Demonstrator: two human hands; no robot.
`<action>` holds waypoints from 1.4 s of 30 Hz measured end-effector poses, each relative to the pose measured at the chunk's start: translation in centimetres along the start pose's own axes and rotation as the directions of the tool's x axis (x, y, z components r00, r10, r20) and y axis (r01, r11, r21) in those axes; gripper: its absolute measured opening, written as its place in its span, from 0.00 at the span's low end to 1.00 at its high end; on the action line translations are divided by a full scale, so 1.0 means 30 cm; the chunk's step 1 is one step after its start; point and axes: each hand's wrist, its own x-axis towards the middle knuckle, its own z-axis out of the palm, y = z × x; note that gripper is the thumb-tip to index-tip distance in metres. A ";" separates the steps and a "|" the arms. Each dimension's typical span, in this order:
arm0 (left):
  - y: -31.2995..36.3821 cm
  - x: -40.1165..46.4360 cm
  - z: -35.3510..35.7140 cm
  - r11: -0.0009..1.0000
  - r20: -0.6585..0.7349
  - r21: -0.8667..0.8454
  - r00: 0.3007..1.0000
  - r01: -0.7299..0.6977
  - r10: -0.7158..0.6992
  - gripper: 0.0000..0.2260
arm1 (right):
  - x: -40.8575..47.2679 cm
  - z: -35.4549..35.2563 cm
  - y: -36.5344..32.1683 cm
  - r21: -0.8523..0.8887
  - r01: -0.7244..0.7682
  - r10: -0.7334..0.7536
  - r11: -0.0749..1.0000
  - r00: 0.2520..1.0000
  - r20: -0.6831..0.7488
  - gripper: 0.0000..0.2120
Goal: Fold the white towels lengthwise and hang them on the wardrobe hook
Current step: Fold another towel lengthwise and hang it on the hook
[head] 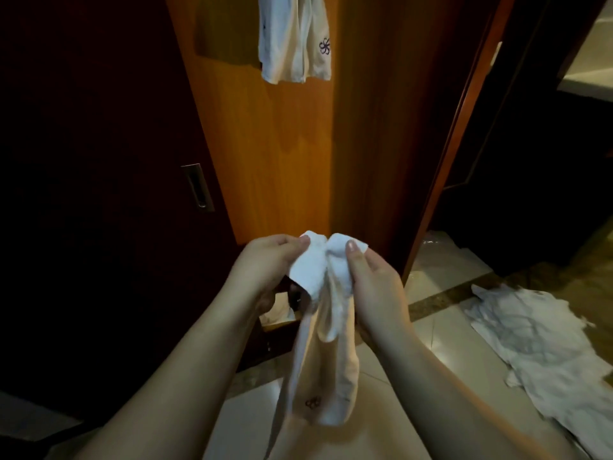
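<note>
I hold a white towel point(323, 346) by its top edge in front of me, and it hangs down in long folds with a small dark logo near the bottom. My left hand point(265, 263) pinches the top left corner. My right hand point(371, 280) pinches the top right corner, thumb on the cloth. The two corners nearly touch. Higher up, white towels point(293, 41) with a purple logo hang against the orange wardrobe panel point(275, 154); the hook itself is out of view.
A crumpled heap of white towels point(544, 346) lies on the tiled floor at the right. A dark sliding door with a metal recessed handle point(198, 187) fills the left. A wooden door frame point(454, 144) stands right of the wardrobe.
</note>
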 end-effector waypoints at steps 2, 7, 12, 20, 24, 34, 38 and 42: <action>0.004 -0.022 0.004 0.986 0.071 -0.140 0.994 0.095 -0.085 0.07 | -0.012 0.001 0.001 -0.106 0.063 -0.057 0.992 0.997 0.056 0.13; 0.004 -0.066 0.012 0.965 0.166 -0.199 0.976 0.170 -0.137 0.06 | -0.029 -0.017 -0.011 -0.214 0.164 -0.137 0.963 0.981 0.137 0.09; -0.020 -0.091 0.024 0.974 0.203 -0.144 0.969 0.174 -0.143 0.04 | -0.028 -0.041 -0.020 -0.209 0.159 -0.137 0.965 0.984 0.117 0.09; -0.049 -0.110 0.037 0.935 0.212 -0.262 0.959 0.240 -0.186 0.10 | -0.081 -0.055 0.023 -0.361 0.346 -0.210 0.866 0.907 0.366 0.18; -0.062 -0.122 0.036 0.903 0.252 -0.290 0.936 0.316 -0.246 0.11 | -0.092 -0.083 0.039 -0.461 0.455 -0.167 0.762 0.826 0.539 0.25; -0.072 -0.120 0.024 0.938 0.373 -0.205 0.908 0.281 -0.190 0.23 | -0.067 -0.137 0.076 -0.423 0.482 -0.256 0.767 0.835 0.487 0.27; -0.094 -0.098 0.027 0.994 0.215 -0.018 0.971 0.108 -0.102 0.15 | -0.055 -0.139 0.080 -0.348 0.393 -0.263 0.851 0.893 0.365 0.20; -0.150 -0.084 0.002 0.938 0.038 0.228 0.965 -0.261 0.260 0.04 | -0.048 -0.135 0.072 -0.243 0.303 -0.222 0.921 0.924 0.312 0.15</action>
